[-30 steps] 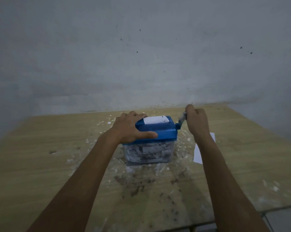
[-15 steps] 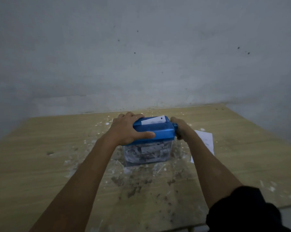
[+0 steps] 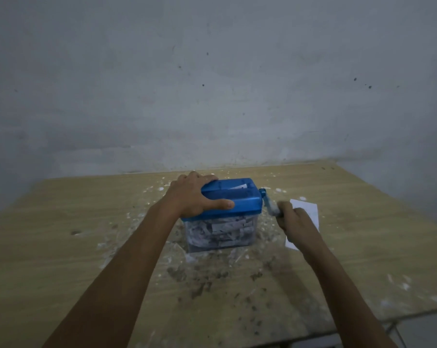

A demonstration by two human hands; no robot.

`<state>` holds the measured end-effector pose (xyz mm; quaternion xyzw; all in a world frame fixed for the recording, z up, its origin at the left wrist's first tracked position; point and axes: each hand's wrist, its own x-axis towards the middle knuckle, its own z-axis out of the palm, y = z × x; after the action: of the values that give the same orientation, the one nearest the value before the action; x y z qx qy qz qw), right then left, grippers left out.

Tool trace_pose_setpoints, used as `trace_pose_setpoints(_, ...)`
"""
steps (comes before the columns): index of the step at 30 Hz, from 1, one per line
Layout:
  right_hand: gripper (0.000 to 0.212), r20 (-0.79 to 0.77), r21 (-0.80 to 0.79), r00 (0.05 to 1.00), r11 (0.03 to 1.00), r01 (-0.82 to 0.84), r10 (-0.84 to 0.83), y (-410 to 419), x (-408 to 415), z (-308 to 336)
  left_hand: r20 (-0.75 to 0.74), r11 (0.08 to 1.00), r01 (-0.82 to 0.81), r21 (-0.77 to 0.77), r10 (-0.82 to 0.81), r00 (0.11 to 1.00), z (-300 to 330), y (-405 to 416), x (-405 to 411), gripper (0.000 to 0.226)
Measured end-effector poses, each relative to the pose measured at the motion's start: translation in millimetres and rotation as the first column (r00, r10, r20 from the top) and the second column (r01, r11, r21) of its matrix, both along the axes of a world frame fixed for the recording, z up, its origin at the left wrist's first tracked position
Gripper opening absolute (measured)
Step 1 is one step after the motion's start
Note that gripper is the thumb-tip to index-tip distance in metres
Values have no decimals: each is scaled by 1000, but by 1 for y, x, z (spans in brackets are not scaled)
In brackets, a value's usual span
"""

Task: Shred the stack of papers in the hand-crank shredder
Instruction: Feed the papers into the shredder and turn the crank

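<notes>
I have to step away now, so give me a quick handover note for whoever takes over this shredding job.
Left hand grips the blue shredder lid, steadying it.
Right hand grips the crank handle, low on the shredder's right side.
A paper sits nearly level with the top slot.
The clear bin below looks almost full of strips.
The remaining papers lie on the table, right of the shredder, partly behind the right hand.
Left to do: finish cranking, then feed the rest.

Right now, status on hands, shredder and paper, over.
Left hand grips shredder lid. Right hand grips crank, low. Paper nearly through slot; bin full of strips. Spare sheets beside it. Nothing in the way.
</notes>
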<state>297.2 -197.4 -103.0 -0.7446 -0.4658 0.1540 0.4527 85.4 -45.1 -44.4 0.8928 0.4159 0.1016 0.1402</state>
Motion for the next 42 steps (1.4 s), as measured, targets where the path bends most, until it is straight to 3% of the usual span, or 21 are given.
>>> trace_pose_setpoints(2,41,-231,129,973,991,39,-8,1,-5,17,-12,1000,14,-10,-14,1000,1,1,-1,115)
trace_pose_setpoints(5,46,-372,230,927,962,144,-50,15,-10,36,-9,999,40,-4,-40,999,0,2,-4,119)
trace_pose_setpoints(12,42,-344,298,934,932,207,-97,61,-7,69,5,998,61,30,-61,998,-4,3,-4,116)
trace_pose_setpoints(15,44,-287,166,952,973,162,-109,92,6,68,21,997,65,37,-66,998,-4,3,-4,115)
trace_pose_setpoints(17,38,-263,-45,961,996,78,-87,110,16,47,34,997,57,45,-58,998,-5,3,-5,113)
trace_pose_setpoints(20,23,-235,-326,971,945,-34,-46,100,19,7,51,998,31,62,-34,998,-8,-1,-3,115)
trace_pose_setpoints(22,23,-107,-358,994,934,-13,-27,81,17,-9,70,998,13,63,-18,997,-7,-4,-2,115)
trace_pose_setpoints(24,16,-24,-320,999,947,22,-31,62,15,-17,85,998,6,59,-11,996,-7,-6,-1,112)
trace_pose_setpoints(27,20,-45,-244,999,970,-6,-5,40,14,-24,83,998,3,57,-8,997,-6,-6,-1,108)
trace_pose_setpoints(31,32,-263,-106,962,993,50,-76,13,8,-21,70,999,0,41,-3,998,-4,-7,0,112)
trace_pose_setpoints(37,50,-472,133,879,991,-6,69,0,-4,26,14,1000,20,21,-21,1000,1,-5,-1,115)
trace_pose_setpoints(42,54,-350,217,935,976,15,64,20,-5,61,-4,999,43,17,-43,999,0,-2,-3,118)
